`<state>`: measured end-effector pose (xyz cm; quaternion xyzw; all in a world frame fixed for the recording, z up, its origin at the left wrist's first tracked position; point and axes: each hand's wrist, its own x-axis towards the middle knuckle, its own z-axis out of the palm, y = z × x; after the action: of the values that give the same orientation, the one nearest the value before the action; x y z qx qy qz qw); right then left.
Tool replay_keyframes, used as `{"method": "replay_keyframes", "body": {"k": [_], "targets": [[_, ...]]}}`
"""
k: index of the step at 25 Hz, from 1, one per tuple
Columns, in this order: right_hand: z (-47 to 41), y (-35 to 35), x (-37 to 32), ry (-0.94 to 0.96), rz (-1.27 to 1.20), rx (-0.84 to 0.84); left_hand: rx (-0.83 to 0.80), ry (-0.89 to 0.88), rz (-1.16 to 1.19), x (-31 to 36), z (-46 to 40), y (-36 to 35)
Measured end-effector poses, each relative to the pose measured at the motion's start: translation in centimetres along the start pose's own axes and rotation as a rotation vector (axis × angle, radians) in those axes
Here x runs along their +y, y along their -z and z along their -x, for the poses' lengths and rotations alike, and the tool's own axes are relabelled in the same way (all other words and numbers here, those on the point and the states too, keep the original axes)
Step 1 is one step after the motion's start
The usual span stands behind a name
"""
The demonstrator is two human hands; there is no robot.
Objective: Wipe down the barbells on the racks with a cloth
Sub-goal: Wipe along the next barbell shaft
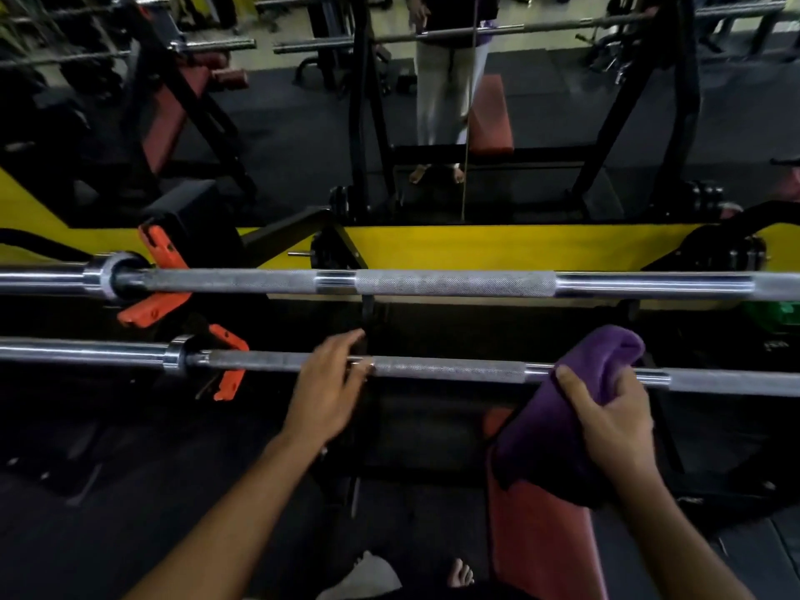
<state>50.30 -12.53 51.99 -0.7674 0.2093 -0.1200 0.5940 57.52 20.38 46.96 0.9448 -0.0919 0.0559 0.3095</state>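
The right hand point(614, 430) grips a purple cloth point(575, 409) draped over the near barbell point(450, 369), while the left hand point(333, 383) rests on the same bar, fingers loosely curled over it. Wiping looks midway; the far barbell point(454, 284), beyond both hands, likely remains.

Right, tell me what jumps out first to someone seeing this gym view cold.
The folded purple cloth draped over the nearer knurled steel barbell, gripped by the right hand at lower right, catches the eye first. The left hand rests on the same bar near its middle. Behind it runs a second, thicker steel barbell, with bright orange rack hooks at left and a yellow wall band beyond.
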Motion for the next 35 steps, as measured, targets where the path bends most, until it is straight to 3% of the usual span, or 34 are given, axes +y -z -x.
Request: {"method": "replay_keyframes", "body": {"k": [3,6,11,16,18,22,25,27,30,32,35], "targets": [[-2.2,-2.3,-0.1,0.310,0.389,0.037,-0.011,0.052,-0.398,-6.0,-3.1,2.7],[-5.2,-5.5,2.0,0.593,0.688,-0.078,-0.068,0.103,-0.583,-8.9,-3.5,2.3],[-6.5,-8.8,4.4,0.682,1.050,-0.234,0.039,0.131,-0.579,-9.4,-3.7,1.2],[-5.2,-15.0,1.2,0.549,1.038,-0.401,0.051,0.120,-0.606,-10.2,-3.7,1.0],[-3.4,-19.6,0.8,0.626,1.061,-0.437,0.072,0.109,-0.631,-10.1,-3.6,0.8],[-2.6,-21.5,1.3,0.848,1.037,-0.440,0.224,0.264,-0.568,-9.4,-3.3,0.2],[-3.5,-17.7,2.4,0.986,0.990,-0.486,0.422,0.594,-0.258,-6.9,-3.4,-1.1],[-5.1,-13.8,4.1,0.964,1.023,-0.513,0.533,0.770,-0.002,-5.3,-3.6,-1.6],[-8.0,-7.3,5.7,0.858,1.062,-0.505,0.620,0.842,0.202,-4.5,-4.5,-1.5],[-8.8,-5.6,5.0,0.746,1.081,-0.488,0.631,0.863,0.217,-4.7,-5.0,-1.5],[-8.0,-9.2,3.2,0.690,1.098,-0.421,0.613,0.840,0.160,-5.3,-5.2,-1.8]]}}
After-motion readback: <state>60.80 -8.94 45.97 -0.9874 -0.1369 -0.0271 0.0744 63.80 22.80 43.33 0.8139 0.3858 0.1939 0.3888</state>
